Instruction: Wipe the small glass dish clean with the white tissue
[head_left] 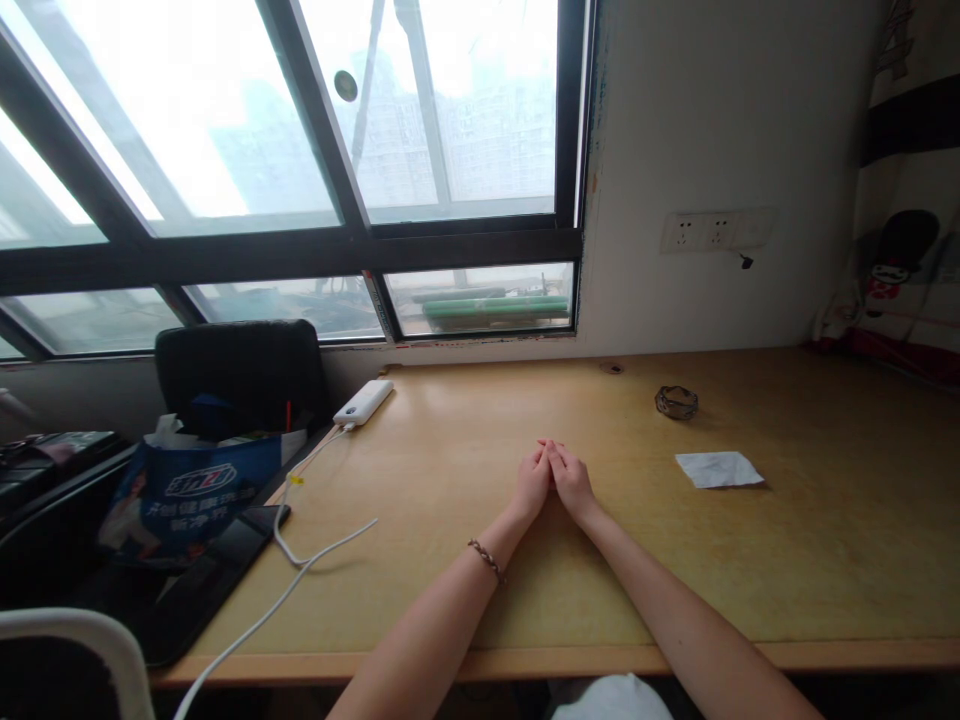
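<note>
Right of centre on the desk (435, 590) lies a white sheet (720, 469); mid-frame, our left hand (532, 480) and right hand (572, 482) seem at rest, fingers (556, 459) folded together, any contents hidden; grasping would first mean parting them.

Dark-framed window (292, 175) — bright, hazy daylight; pale wall (697, 120); black chair (238, 365) left of wooden desk (825, 570).

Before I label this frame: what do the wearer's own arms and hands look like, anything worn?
Left hand and right hand are ungloved. Left forearm and right forearm show no sleeves. A dark, braided-looking bracelet circles the left wrist; nothing visible on the right.
</note>
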